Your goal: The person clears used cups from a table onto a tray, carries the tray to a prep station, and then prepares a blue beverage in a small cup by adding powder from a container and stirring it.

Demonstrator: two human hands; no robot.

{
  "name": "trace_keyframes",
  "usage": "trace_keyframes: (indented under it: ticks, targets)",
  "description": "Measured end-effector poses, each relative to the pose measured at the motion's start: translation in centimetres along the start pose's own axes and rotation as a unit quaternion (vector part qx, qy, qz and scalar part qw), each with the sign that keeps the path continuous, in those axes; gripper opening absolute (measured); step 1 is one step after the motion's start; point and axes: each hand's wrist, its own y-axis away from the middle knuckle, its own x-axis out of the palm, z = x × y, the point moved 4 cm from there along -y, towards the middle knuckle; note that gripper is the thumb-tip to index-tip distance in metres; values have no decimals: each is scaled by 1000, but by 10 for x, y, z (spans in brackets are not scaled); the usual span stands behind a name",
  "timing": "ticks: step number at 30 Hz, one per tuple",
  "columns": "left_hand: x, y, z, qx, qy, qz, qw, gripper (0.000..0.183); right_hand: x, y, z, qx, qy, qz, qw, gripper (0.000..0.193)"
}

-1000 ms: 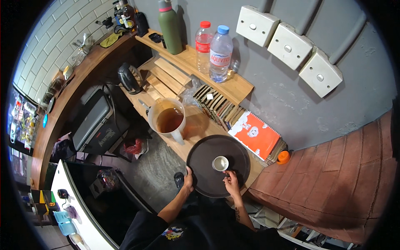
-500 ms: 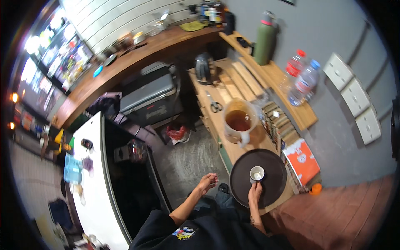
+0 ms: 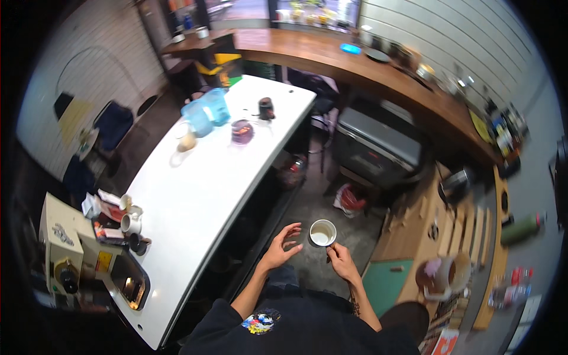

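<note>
A white mug (image 3: 323, 235) is held up over the grey floor in front of me. My right hand (image 3: 343, 264) has its fingers closed on the mug's handle. The mug's mouth faces up, and its pale inside shows. Just left of the mug is my left hand (image 3: 279, 249), fingers spread and bent, with nothing in it. A small gap separates it from the mug.
A white-topped counter (image 3: 198, 195) runs along my left, bearing light-blue containers (image 3: 207, 113), a purple glass (image 3: 242, 133) and a cream machine (image 3: 65, 248). At right, a wooden cabinet carries a pitcher (image 3: 436, 278) and a dark round tray (image 3: 411, 313). A grey cooler box (image 3: 376, 145) stands ahead.
My right hand has lifted the mug off the round tray and brought it left. My view has turned left toward the white counter. My left hand's fingers have spread near the mug.
</note>
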Motion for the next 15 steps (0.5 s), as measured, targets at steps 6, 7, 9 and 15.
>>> trace_keyframes:
  ticks: [6,7,9,15]
  targets:
    - [-133,32,-62,94,-137,-144,976,78,141,-107,77,-73,13,209,975,18]
    - [-151,35,-65,98,-140,-173,970,80,161,-121,88,-71,20,240,968,18]
    - [-188,44,-64,76,-142,-240,957,82,200,-145,106,-78,20,286,955,17]
    - [-255,100,-48,91,-135,-418,894,84,312,-177,131,-100,74,452,883,23]
